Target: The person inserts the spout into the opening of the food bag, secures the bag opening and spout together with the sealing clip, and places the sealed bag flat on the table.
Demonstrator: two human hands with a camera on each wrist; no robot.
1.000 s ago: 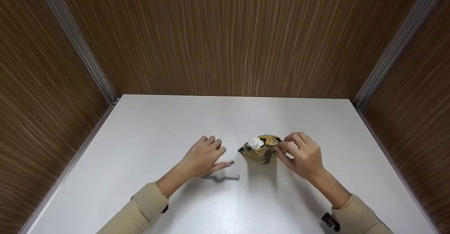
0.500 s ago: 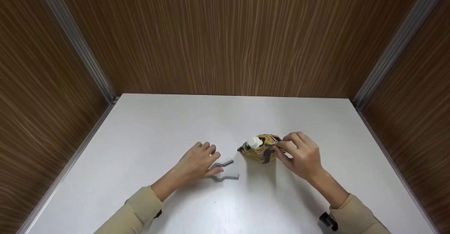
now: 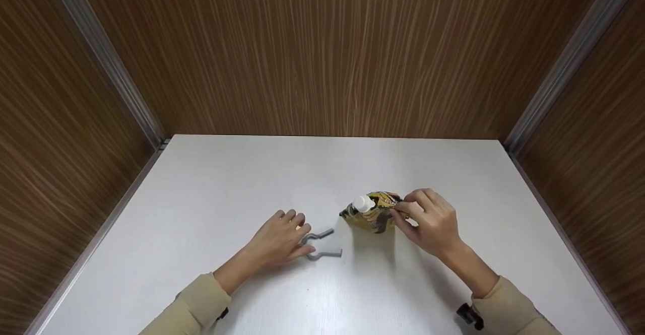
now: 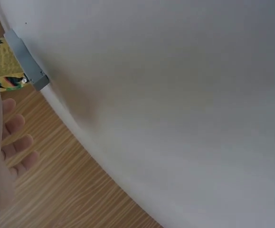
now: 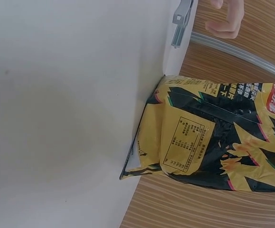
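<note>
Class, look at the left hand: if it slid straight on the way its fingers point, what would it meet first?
Most likely the grey clip, lying right at the left hand's fingertips. Beyond it stands the yellow snack bag, pinched by the right hand. Whether the fingers touch the clip already is unclear.

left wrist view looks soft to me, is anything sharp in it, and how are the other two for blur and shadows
Left wrist view: mostly a featureless white table; the left hand at the edge is soft, and the grey clip only fairly crisp. Right wrist view: the chip bag is sharp, with readable print. Head view: centre crisp, side walls smeared, soft shadows beneath both hands.
</note>
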